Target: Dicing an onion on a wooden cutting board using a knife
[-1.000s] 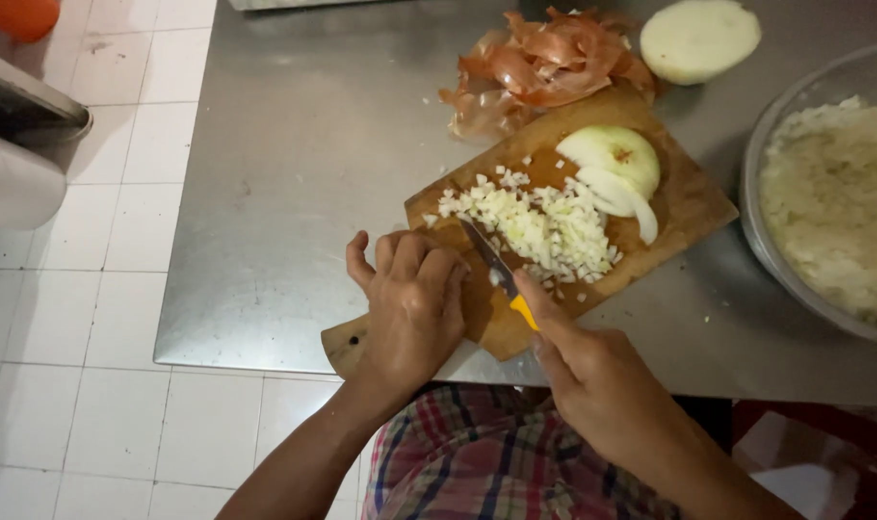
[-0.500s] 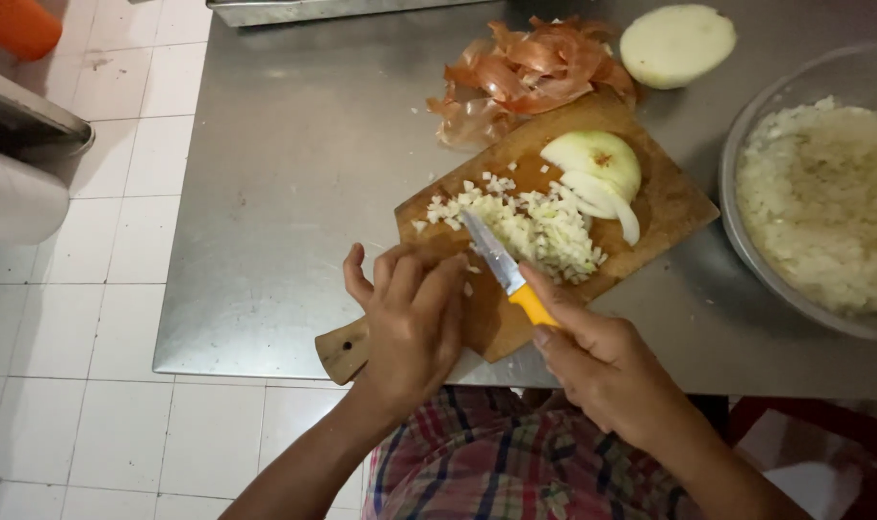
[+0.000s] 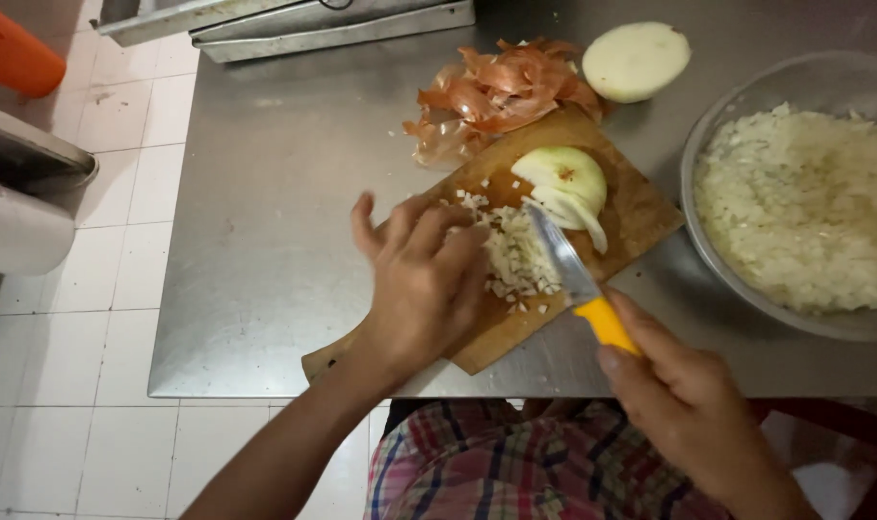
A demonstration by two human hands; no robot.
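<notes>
Left hand [image 3: 427, 279]: open, fingers spread flat, resting at the pile of diced onion [image 3: 515, 252] in the frame's centre.
Right hand [image 3: 684, 395]: closed around the yellow handle of one knife [image 3: 581, 284], its blade lying over the dice.
Board: one brown wooden cutting board [image 3: 641, 207], set diagonally on the dull steel counter [image 3: 265, 212].
Onions: one peeled half [image 3: 565, 178] on the board, one pale half [image 3: 637, 60] at upper right.
Skins: papery orange peels [image 3: 496, 91], crumpled, top centre.
Bowl: one round metal bowl [image 3: 713, 144], right edge, full of chopped onion.

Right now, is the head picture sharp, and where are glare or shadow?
Head view: the left hand looks slightly motion-blurred, while the chopped onion and the knife in the right hand stay fairly sharp; soft dull glare lies on the steel table; a shadow darkens the right side near the bowl.
</notes>
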